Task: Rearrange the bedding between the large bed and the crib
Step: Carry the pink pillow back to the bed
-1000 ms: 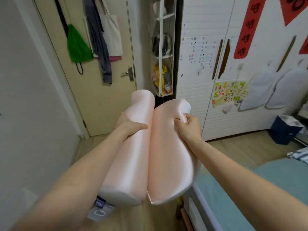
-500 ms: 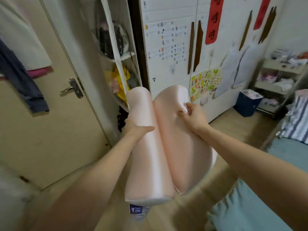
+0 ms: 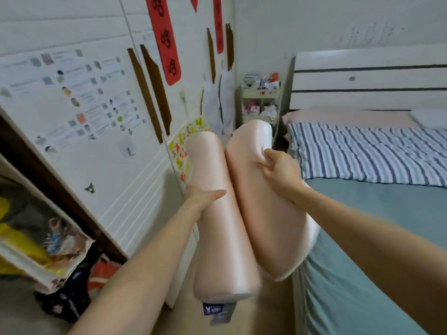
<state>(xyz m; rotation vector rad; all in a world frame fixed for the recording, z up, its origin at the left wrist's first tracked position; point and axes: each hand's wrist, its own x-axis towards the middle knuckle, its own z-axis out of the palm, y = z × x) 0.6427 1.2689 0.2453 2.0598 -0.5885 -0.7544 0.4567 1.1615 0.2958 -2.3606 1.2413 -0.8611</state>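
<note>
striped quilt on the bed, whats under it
The striped quilt lies on a teal sheet, with a pink pillow showing at its head end. Anything else beneath it is covered.

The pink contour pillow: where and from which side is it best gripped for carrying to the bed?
Probably around its two long ridges, from the outer sides. The pink contour pillow hangs lengthwise with a valley between two rounded lobes. The left hand wraps the left lobe from outside; the right hand pinches cover fabric on the right lobe. A full wrap there would likely hold better than pinched cloth.
</note>
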